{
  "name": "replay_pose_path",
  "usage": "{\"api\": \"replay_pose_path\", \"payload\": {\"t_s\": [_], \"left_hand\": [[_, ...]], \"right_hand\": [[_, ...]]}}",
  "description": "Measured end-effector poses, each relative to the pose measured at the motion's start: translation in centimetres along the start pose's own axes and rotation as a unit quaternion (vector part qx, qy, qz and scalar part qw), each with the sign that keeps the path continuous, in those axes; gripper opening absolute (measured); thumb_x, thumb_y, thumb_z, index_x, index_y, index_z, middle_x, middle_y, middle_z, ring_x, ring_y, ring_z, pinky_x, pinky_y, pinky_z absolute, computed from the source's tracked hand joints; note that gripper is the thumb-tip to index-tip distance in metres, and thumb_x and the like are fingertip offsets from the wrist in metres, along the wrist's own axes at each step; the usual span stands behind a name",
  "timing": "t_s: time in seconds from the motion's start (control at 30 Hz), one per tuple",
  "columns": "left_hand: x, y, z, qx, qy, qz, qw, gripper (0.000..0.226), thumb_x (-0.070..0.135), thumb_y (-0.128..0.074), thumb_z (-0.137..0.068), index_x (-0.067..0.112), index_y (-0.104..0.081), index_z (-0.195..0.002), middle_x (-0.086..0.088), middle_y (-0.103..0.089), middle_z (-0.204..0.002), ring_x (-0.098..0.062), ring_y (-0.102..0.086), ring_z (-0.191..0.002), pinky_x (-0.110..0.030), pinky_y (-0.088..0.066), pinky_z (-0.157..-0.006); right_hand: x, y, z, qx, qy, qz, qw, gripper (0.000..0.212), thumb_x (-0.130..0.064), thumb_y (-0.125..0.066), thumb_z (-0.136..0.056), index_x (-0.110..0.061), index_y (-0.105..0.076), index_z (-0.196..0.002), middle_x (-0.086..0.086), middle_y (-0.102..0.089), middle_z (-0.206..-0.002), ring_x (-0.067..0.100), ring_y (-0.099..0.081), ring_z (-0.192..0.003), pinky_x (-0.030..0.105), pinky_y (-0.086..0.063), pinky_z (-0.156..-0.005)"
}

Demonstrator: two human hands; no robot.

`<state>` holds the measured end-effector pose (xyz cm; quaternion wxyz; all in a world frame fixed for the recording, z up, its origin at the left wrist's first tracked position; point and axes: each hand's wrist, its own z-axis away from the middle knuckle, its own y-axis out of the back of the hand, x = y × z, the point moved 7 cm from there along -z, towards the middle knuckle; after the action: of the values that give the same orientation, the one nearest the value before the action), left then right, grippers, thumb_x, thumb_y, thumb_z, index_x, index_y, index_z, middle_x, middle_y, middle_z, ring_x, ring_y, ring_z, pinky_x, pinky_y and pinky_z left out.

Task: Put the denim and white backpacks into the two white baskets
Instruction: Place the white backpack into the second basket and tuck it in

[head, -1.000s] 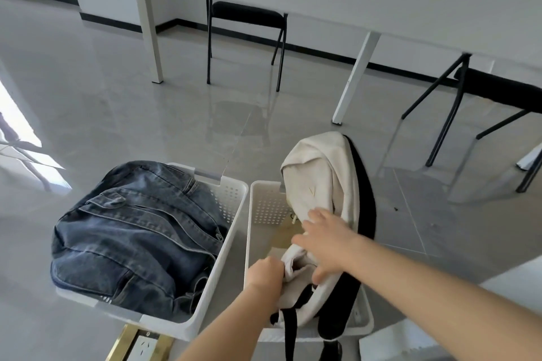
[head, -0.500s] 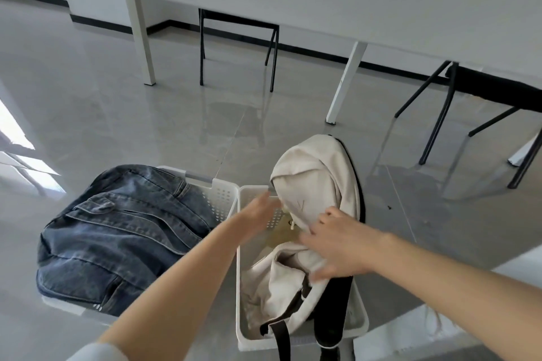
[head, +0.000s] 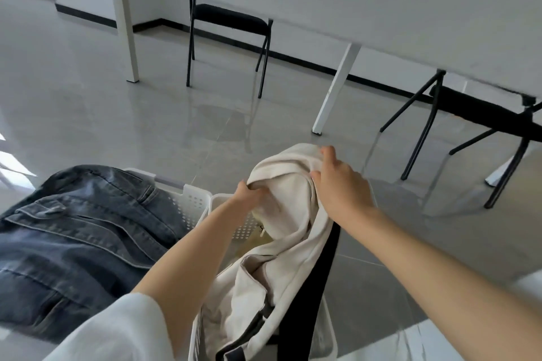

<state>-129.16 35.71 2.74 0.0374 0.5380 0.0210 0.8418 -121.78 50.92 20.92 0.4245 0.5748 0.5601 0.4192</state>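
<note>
Both hands grip the white backpack (head: 281, 272) near its top: the left hand (head: 249, 193) pinches a fold on its left side at frame centre, and the right hand (head: 337, 182) clamps the upper right edge. This cream, soft and crumpled bag, with black straps down its right side, stands half inside the right white basket (head: 243, 226) at lower centre, its top rising above the rim. At lower left the denim backpack (head: 82, 243), dark blue with stitched flaps, lies across the left white basket (head: 193, 199), hiding most of it. Half a second ago the left hand reached toward the basket's far wall and the right hand lay lower on the bag; both have since climbed to its top.
</note>
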Motion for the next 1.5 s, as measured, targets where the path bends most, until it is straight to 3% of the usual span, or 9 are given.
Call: {"api": "replay_pose_path", "payload": {"t_s": [0.17, 0.33, 0.5, 0.63, 0.8, 0.9, 1.07, 1.17, 1.5], "left_hand": [[2.3, 0.7, -0.2, 0.047, -0.08, -0.014, 0.996, 0.011, 0.011, -0.059, -0.087, 0.009, -0.065, -0.078, -0.003, -0.06, -0.074, -0.02, -0.054, -0.078, -0.032, -0.051, -0.067], [10.4, 3.4, 3.3, 0.06, -0.22, 0.205, 0.952, 0.016, 0.023, -0.068, -0.077, 0.008, -0.063, -0.077, -0.007, -0.053, -0.078, -0.016, -0.049, -0.075, -0.033, -0.043, -0.067], [12.9, 3.0, 5.1, 0.02, -0.221, -0.043, 0.974, 0.006, 0.007, -0.064, -0.081, 0.006, -0.07, -0.08, -0.001, -0.055, -0.072, -0.013, -0.052, -0.074, -0.028, -0.042, -0.066], [12.7, 4.8, 6.7, 0.02, -0.212, 0.143, 0.967, 0.014, 0.004, -0.055, -0.086, 0.008, -0.067, -0.084, -0.009, -0.054, -0.076, -0.018, -0.048, -0.07, -0.034, -0.042, -0.063], [5.8, 2.6, 5.9, -0.032, -0.117, -0.16, 0.98, 0.026, 0.018, -0.056, -0.063, 0.013, -0.063, -0.087, -0.007, -0.063, -0.082, -0.022, -0.057, -0.08, -0.033, -0.046, -0.071], [0.5, 4.0, 5.6, -0.008, -0.042, -0.242, 0.969, 0.064, 0.03, -0.062, -0.062, 0.005, -0.053, -0.12, -0.014, -0.063, -0.115, -0.026, -0.059, -0.095, -0.036, -0.051, -0.084], [-7.1, 1.5, 10.7, -0.067, -0.118, -0.373, 0.918, 0.04, 0.021, -0.07, -0.08, 0.015, -0.058, -0.118, -0.005, -0.067, -0.098, -0.008, -0.053, -0.065, -0.019, -0.044, -0.062], [-12.0, -0.7, 12.6, -0.179, -0.096, -0.432, 0.879, 0.074, 0.029, -0.074, -0.075, 0.018, -0.036, -0.138, -0.01, -0.061, -0.121, -0.024, -0.06, -0.102, -0.03, -0.049, -0.084], [-10.4, 5.3, 9.8, -0.015, -0.113, -0.421, 0.9, 0.019, 0.014, -0.048, -0.09, 0.009, -0.066, -0.091, -0.007, -0.064, -0.083, -0.031, -0.062, -0.079, -0.039, -0.054, -0.07]], "right_hand": [[3.8, 0.7, 0.7, 0.033, -0.145, -0.257, 0.955, 0.025, -0.02, -0.045, -0.097, -0.011, -0.048, -0.121, 0.019, -0.064, -0.112, 0.037, -0.057, -0.097, 0.037, -0.041, -0.076], [3.7, 6.7, 2.5, 0.208, -0.103, -0.378, 0.896, 0.018, -0.023, -0.042, -0.1, -0.012, -0.048, -0.113, -0.004, -0.055, -0.07, 0.017, -0.052, -0.058, 0.037, -0.04, -0.056], [3.0, 5.2, 3.0, 0.137, -0.132, -0.349, 0.918, 0.013, -0.027, -0.043, -0.099, -0.015, -0.04, -0.1, -0.008, -0.048, -0.067, 0.02, -0.05, -0.059, 0.031, -0.035, -0.056], [2.8, 7.5, 4.2, 0.219, -0.09, -0.355, 0.904, 0.013, -0.025, -0.048, -0.098, -0.015, -0.04, -0.097, -0.013, -0.047, -0.069, 0.006, -0.049, -0.058, 0.02, -0.037, -0.051], [1.5, 0.7, 5.9, -0.006, -0.136, -0.287, 0.948, 0.019, -0.029, -0.046, -0.095, -0.012, -0.038, -0.093, 0.0, -0.052, -0.071, 0.027, -0.052, -0.062, 0.035, -0.036, -0.05], [1.3, -1.0, 6.7, -0.077, -0.176, -0.32, 0.928, 0.023, -0.033, -0.047, -0.089, -0.01, -0.048, -0.095, 0.005, -0.06, -0.081, 0.027, -0.058, -0.072, 0.038, -0.047, -0.064], [0.4, -0.9, 6.1, -0.114, -0.213, -0.398, 0.885, 0.027, -0.034, -0.05, -0.074, -0.014, -0.059, -0.088, 0.009, -0.065, -0.086, 0.032, -0.065, -0.079, 0.048, -0.059, -0.067], [-0.2, -1.7, 6.6, -0.147, -0.265, -0.468, 0.83, 0.026, -0.023, -0.051, -0.081, -0.008, -0.062, -0.099, 0.014, -0.065, -0.097, 0.034, -0.067, -0.084, 0.047, -0.061, -0.058], [-2.4, -2.9, 6.6, -0.159, -0.301, -0.538, 0.771, 0.018, -0.016, -0.045, -0.086, -0.012, -0.053, -0.102, 0.016, -0.061, -0.105, 0.038, -0.068, -0.082, 0.043, -0.059, -0.052]]}}
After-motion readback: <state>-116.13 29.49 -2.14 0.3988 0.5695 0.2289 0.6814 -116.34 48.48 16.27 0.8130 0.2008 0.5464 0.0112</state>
